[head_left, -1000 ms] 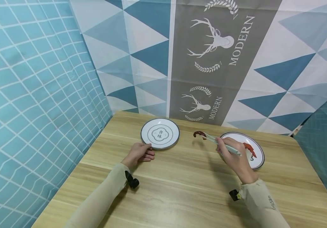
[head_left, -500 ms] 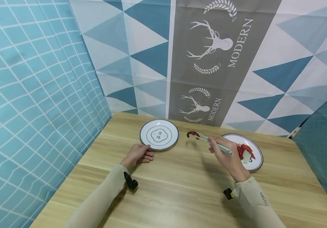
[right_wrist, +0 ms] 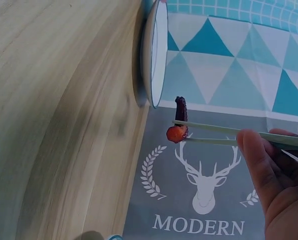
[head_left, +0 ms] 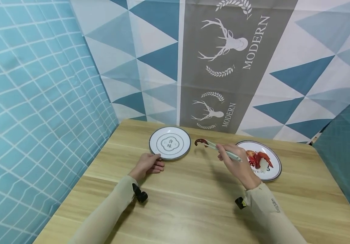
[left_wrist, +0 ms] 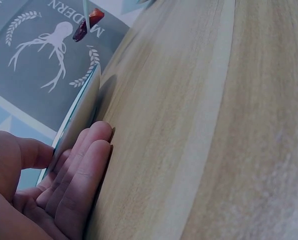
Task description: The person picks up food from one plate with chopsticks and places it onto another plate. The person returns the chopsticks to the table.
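My left hand [head_left: 148, 165] is at the near left rim of a white plate [head_left: 182, 144] with a dark blue edge. In the left wrist view the thumb [left_wrist: 36, 153] lies over the rim, with fingers underneath, pinching it. My right hand [head_left: 237, 166] grips pale green chopsticks [head_left: 230, 155]. Between their tips they hold a dark red, curled piece of food [right_wrist: 181, 112], like an octopus tentacle, with an orange-red cut end. It hangs above the table, just right of the left plate.
A second white plate [head_left: 274, 169] with a dark rim stands behind my right hand, bearing red and white food pieces [head_left: 258, 160]. A patterned cloth wall [head_left: 150, 67] rises at the wooden table's [head_left: 175, 203] back edge. Blue tiled cloth [head_left: 34, 101] borders the left side.
My right hand has moved left with the chopsticks and the food piece, toward the left plate. More of the right plate's food now shows. The left hand keeps its place on the rim.
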`<state>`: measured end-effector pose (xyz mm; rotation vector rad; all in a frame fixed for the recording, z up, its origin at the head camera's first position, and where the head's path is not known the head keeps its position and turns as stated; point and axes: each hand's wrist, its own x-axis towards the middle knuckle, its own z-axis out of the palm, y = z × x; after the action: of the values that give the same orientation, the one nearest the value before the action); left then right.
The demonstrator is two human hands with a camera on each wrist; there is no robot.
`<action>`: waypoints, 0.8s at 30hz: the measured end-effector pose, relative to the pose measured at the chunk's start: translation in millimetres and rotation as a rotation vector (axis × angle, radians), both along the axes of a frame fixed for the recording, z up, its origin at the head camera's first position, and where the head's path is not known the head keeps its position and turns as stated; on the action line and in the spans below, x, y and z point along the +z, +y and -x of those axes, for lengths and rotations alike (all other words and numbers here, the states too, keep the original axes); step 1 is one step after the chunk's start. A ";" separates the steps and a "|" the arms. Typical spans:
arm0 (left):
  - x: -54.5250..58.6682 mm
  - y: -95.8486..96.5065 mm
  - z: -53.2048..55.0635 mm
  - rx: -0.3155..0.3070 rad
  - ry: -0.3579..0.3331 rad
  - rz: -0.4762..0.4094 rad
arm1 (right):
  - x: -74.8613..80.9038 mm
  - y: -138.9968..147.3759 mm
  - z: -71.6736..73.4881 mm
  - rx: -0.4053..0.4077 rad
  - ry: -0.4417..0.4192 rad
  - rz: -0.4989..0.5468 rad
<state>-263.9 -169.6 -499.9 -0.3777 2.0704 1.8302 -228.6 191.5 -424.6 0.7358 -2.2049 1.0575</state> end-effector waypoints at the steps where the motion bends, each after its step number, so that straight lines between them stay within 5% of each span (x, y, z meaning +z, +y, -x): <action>1: 0.0 -0.5 -0.3 0.002 -0.002 0.002 | -0.1 -1.1 0.9 0.005 -0.003 -0.003; 11: -0.1 0.1 0.7 0.003 -0.012 0.002 | -0.2 -10.9 7.1 0.040 0.041 0.011; 24: -0.1 0.0 -0.1 -0.015 0.018 0.021 | -1.3 -20.0 9.5 0.037 -0.009 0.026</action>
<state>-263.7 -169.6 -500.0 -0.3514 2.1009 1.8110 -238.1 171.6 -425.9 0.7652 -2.1886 1.1073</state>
